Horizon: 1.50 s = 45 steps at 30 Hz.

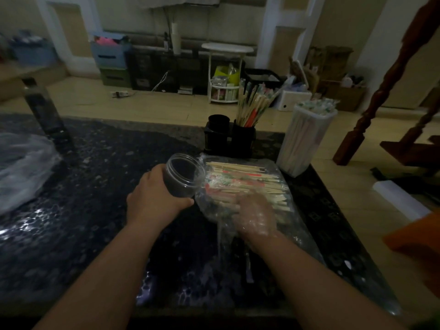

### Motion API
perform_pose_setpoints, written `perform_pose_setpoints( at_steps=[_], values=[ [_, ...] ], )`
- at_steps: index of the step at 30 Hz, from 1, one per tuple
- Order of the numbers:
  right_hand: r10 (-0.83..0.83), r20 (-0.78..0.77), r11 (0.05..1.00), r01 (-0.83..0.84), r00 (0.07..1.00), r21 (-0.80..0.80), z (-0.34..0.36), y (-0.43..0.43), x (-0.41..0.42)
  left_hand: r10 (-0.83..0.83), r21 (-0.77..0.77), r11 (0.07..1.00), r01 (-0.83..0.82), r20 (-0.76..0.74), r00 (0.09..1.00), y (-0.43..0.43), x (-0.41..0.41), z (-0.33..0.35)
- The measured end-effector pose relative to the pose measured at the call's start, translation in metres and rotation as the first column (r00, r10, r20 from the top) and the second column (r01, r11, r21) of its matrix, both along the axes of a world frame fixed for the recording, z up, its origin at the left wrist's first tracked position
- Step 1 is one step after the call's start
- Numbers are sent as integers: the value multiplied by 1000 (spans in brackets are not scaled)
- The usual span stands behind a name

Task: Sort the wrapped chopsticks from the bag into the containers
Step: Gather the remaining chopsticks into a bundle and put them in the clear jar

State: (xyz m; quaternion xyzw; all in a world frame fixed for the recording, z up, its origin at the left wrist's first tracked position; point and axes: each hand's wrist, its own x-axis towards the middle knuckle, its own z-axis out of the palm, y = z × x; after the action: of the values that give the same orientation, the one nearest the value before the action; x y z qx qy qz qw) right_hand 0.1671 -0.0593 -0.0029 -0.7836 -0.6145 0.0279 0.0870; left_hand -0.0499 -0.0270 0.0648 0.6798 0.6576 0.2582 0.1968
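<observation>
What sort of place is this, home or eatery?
Likely a lived-in home room, perhaps a small eatery's back area: dark speckled stone counter, stacked plastic storage crates along the wall, red-brown turned wooden stair banister.

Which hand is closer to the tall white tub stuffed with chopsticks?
Right. The right hand, inside the plastic bag, lies nearer, in front-left of the tall white tub. The left hand is farther left, gripping the clear jar.
</observation>
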Motion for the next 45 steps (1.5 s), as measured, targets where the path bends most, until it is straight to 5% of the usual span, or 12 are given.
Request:
perform_pose_setpoints(
  at_steps=[2,5,7,12,14,21,45],
  values=[
    [-10,-145,995,-5,989,-104,8,0,3,-7,2,1000,7,-1,1000,-2,1,2],
    [150,-340,910,-264,929,-319,12,-8,-6,-7,12,1000,7,10,1000,-4,3,3],
    [202,-394,886,-339,897,-316,6,-10,-8,-11,14,1000,11,12,1000,-4,4,4],
    [22,-460,988,-91,888,-127,-3,-5,4,-17,11,1000,17,6,1000,-3,6,2],
    [-30,-363,997,2,931,-78,-8,-5,7,-16,3,1000,16,4,1000,-3,7,2],
    [88,44,996,-88,995,16,-21,3,5,-24,11,1000,24,-9,1000,-1,9,-2],
    [174,236,979,-143,956,-143,3,12,5,-8,-31,999,6,-60,998,5,6,-11]
  ],
)
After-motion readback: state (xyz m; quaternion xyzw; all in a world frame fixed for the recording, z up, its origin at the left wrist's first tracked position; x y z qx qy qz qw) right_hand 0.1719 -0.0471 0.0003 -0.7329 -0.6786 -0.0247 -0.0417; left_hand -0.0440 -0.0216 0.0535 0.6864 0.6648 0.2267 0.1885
